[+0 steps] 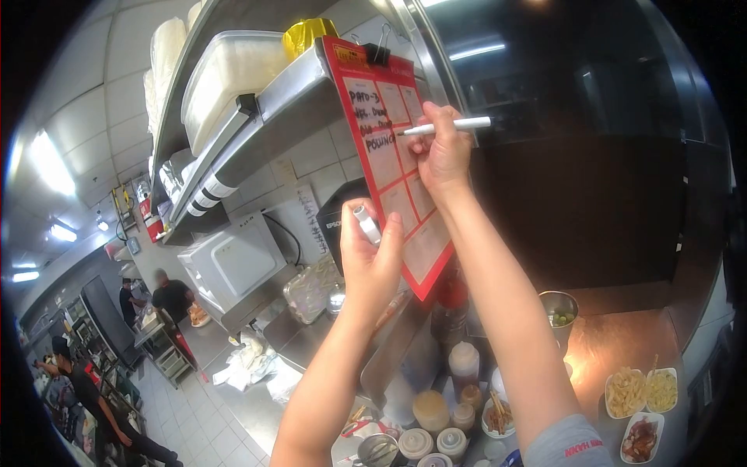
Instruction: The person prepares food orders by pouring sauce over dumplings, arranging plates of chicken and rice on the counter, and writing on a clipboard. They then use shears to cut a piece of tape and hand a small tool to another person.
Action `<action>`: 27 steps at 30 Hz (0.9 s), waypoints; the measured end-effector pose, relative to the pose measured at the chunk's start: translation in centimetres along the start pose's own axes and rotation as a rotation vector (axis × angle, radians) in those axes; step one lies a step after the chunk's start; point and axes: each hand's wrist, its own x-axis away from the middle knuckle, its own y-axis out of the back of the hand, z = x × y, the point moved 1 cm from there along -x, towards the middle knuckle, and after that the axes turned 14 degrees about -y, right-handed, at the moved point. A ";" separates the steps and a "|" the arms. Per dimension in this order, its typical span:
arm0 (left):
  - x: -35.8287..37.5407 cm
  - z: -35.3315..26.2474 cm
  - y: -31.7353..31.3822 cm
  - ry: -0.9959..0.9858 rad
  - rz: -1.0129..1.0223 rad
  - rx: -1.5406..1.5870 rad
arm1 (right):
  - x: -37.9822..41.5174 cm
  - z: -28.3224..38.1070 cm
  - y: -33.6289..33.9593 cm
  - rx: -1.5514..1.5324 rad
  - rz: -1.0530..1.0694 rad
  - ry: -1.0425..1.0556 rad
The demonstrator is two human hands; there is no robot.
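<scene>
A red-bordered chart sheet (389, 183) with white boxes hangs from the metal shelf edge, a black binder clip (378, 48) at its top. Handwritten black lettering fills its upper left boxes. My right hand (447, 159) grips a white marker (459, 124), its dark tip right at the last handwritten word. Lower down, my left hand (370, 265) is closed around a white marker cap (366, 223), beside the sheet's left edge.
A metal shelf (292, 89) carries a plastic tub (226, 82). Below stand squeeze bottles (464, 362), a metal bowl (559, 311) and food trays (642, 437). A white appliance (233, 261) is at left. Several people work farther back, one person (97, 397) near the aisle.
</scene>
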 end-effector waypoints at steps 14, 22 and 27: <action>0.1 0.0 -0.1 0.006 0.001 -0.009 | -0.4 0.3 0.5 0.096 0.057 -0.024; 0.1 0.0 0.0 0.018 0.003 -0.001 | -0.7 -0.1 0.3 0.052 -0.009 0.029; 0.1 0.0 0.0 0.009 0.006 -0.018 | -0.8 -0.2 0.3 -0.017 -0.037 0.034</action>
